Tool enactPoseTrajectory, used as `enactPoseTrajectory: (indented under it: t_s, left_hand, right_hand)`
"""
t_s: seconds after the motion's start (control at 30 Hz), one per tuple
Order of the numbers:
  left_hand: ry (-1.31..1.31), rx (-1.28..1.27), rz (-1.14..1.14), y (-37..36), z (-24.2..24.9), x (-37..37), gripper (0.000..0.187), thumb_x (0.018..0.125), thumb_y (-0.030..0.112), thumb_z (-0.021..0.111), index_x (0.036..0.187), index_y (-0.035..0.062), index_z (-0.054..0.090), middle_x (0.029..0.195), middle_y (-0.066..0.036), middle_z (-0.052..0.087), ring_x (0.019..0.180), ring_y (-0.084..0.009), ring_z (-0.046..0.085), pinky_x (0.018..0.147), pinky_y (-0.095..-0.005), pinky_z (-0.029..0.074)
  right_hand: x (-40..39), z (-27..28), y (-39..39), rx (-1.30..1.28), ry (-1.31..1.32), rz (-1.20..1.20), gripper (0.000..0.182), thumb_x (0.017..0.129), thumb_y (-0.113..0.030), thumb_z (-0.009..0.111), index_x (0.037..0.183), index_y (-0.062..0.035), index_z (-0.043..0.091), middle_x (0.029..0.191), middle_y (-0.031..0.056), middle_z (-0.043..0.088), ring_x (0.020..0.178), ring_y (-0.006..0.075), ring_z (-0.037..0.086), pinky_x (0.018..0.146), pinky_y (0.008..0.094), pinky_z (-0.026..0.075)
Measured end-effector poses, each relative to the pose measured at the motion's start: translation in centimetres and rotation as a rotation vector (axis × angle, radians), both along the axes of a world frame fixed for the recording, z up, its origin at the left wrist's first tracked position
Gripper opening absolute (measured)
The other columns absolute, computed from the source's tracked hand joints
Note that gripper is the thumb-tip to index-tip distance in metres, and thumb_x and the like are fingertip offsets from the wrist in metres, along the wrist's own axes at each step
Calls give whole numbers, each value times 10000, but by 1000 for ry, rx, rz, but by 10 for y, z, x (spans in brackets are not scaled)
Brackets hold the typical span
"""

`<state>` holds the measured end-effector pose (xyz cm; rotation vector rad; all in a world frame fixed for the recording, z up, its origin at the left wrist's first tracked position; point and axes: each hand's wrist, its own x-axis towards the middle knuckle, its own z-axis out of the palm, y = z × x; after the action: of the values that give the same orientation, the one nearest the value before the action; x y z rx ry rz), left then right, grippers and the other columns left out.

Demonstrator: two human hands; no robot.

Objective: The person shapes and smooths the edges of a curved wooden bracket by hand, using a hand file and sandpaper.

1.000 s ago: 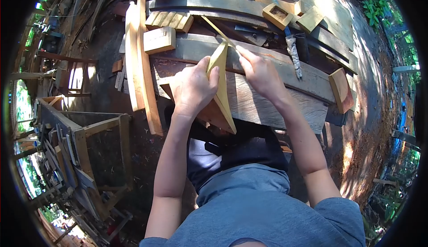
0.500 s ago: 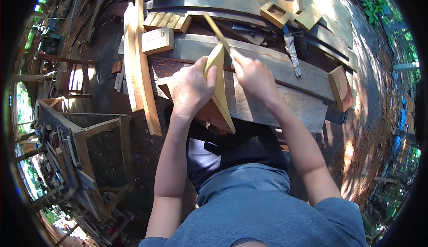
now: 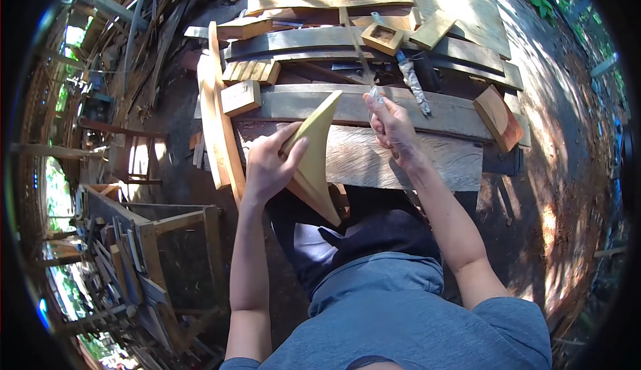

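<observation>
Clasping a tapered wooden piece (image 3: 314, 159) by a grained board (image 3: 400, 159), the left hand (image 3: 269, 166) is closed; the right hand (image 3: 395, 128) clamps a slim tool (image 3: 360, 49), apart from the piece. Tapering looks done; remaining work cannot be told.

The right hand (image 3: 394, 128) has drawn the long, narrow, thin-bladed tool (image 3: 358, 44) off the tip of the pale yellow, tapering wooden piece (image 3: 312, 153), and the two are now apart; the blade, slanted across that tip before, now points toward the far side of the bench (image 3: 407, 159); its pale wrapped grip has come into sight; the wooden piece has turned, its brown side now mostly out of view.
</observation>
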<state>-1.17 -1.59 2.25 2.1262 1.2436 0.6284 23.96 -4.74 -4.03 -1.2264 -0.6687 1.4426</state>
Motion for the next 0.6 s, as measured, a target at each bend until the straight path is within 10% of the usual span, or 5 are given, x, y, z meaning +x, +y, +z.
enactPoseTrajectory:
  t_s: [0.1,0.3,0.43,0.6]
  left_hand:
    - [101,84,-123,-11,32,1,377,883,227,765,1212,50,716,941,-166,757,810,-284,739,840,-374,539]
    - [39,94,-407,-2,62,11,348,935,277,733,1244,117,729,1012,-58,769,944,-169,690,1174,-462,284]
    - [1,70,-416,29,56,19,267,966,309,695,1155,134,763,908,-24,735,964,-178,681,1184,-474,266]
    - [-211,321,-169,29,1,43,326,976,367,659,1202,147,738,1228,-77,690,1199,-293,573,1092,-458,378]
  right_hand:
    - [7,17,-11,27,225,-2,536,1028,-445,603,1288,21,558,586,-94,347,389,1,295,361,178,240]
    - [19,82,-40,148,362,170,458,1044,-367,496,1266,29,554,546,-91,330,368,16,291,355,192,250]
    - [16,106,-58,153,422,179,384,981,-292,566,1195,25,589,644,-29,415,400,21,314,362,193,253]
    - [-5,98,-73,86,487,100,313,975,-203,572,1221,-10,571,702,6,483,400,28,332,398,191,287]
